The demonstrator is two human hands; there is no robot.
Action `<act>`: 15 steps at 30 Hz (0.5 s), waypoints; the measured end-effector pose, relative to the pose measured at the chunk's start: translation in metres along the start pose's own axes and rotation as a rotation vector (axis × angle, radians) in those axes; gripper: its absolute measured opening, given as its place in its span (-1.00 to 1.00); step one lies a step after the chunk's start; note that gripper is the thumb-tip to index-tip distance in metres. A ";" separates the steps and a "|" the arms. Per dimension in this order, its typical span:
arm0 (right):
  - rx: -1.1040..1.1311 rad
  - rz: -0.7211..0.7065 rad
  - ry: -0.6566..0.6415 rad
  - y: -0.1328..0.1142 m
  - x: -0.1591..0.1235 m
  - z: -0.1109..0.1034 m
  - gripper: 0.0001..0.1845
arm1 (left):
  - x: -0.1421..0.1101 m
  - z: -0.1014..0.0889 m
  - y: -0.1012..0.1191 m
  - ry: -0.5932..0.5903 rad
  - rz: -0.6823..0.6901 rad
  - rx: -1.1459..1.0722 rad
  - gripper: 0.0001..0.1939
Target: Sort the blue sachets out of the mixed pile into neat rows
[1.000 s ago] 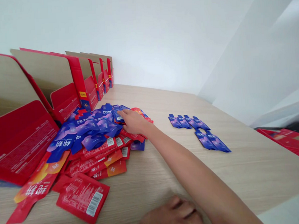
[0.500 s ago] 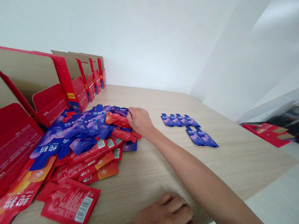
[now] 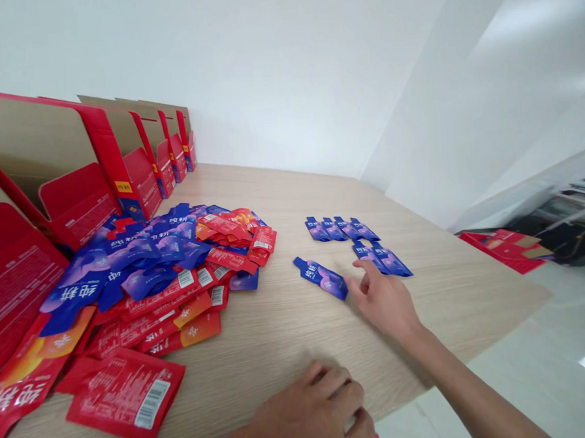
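Note:
My right hand [image 3: 388, 302] is at the lower right end of a blue sachet [image 3: 322, 277], its thumb on that end and its index finger stretched out. The sachet's spout-like tip points left, towards the pile. Just beyond the hand lie two overlapping blue sachets [image 3: 383, 260], and behind them a row of several more blue sachets [image 3: 339, 228]. My left hand [image 3: 322, 407] rests low at the table's near edge, its fingers curled. A tiny red bit shows beside its fingers; what the hand holds, if anything, is hidden.
A heap of blue sachets [image 3: 137, 250] and red sachets [image 3: 155, 311] covers the table's left part. Open red boxes [image 3: 138, 175] stand in a row along the left. A red tray [image 3: 500, 250] is beyond the table's right edge. A white wall [image 3: 275, 82] rises behind the table.
My right hand has moved right from the heap with a blue sachet, baring red sachets at the heap's right end. My left hand stays low, fingers curled. The view has shifted slightly.

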State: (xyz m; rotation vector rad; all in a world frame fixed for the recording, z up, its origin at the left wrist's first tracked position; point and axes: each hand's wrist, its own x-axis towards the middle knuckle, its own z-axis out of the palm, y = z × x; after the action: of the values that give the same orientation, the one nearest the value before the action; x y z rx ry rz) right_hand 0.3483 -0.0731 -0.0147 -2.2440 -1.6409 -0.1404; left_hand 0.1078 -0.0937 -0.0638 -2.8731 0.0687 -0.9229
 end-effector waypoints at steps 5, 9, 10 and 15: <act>0.058 -0.573 -0.033 0.000 0.005 0.010 -0.52 | 0.000 -0.003 0.000 0.015 -0.016 -0.028 -0.84; 0.026 -0.581 -0.086 0.006 0.019 0.025 -0.54 | -0.002 -0.004 0.000 0.009 -0.002 -0.032 -0.85; -0.030 -0.529 -0.076 0.006 0.022 0.027 -0.54 | -0.003 -0.004 0.000 -0.002 0.004 -0.030 -0.85; -0.309 -0.256 -0.004 0.004 0.030 0.029 -0.53 | -0.006 -0.003 0.000 -0.064 0.011 -0.014 -0.84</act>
State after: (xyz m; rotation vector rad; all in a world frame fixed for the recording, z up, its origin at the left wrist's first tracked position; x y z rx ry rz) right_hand 0.3575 -0.0368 -0.0343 -2.2328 -2.0226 -0.4850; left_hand 0.1011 -0.0932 -0.0643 -2.9094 0.0845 -0.8305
